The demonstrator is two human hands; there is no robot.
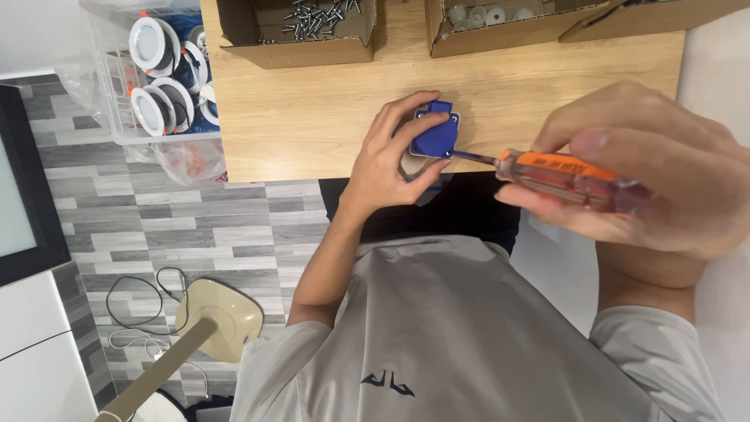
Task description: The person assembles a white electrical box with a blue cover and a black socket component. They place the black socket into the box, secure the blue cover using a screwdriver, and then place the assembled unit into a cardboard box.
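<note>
- My left hand (394, 160) has its grip clamped around a small blue socket part (435, 134), pinning it against the front edge of the wooden desk (312, 109), I judge so that it cannot turn under the tool.
- My right hand (648, 168) has its grip closed around the orange, clear-handled screwdriver (562, 173). The shaft runs level toward the blue part and the tip touches its side, so the handle sits well out to the right, off the desk edge.
- Holding the part at the near edge keeps both wrists free above my lap.
- At the back of the desk stand open cardboard boxes: one with loose screws (316, 19), one with small white round pieces (476, 14). They are within reach but well apart from the hands.
- Left of the desk is a clear plastic bin (117, 117) holding white round light fittings (148, 43).
- The floor (195, 227) is grey wood-pattern tile. A beige lamp base (226, 312) with a thin cable lies on it.
</note>
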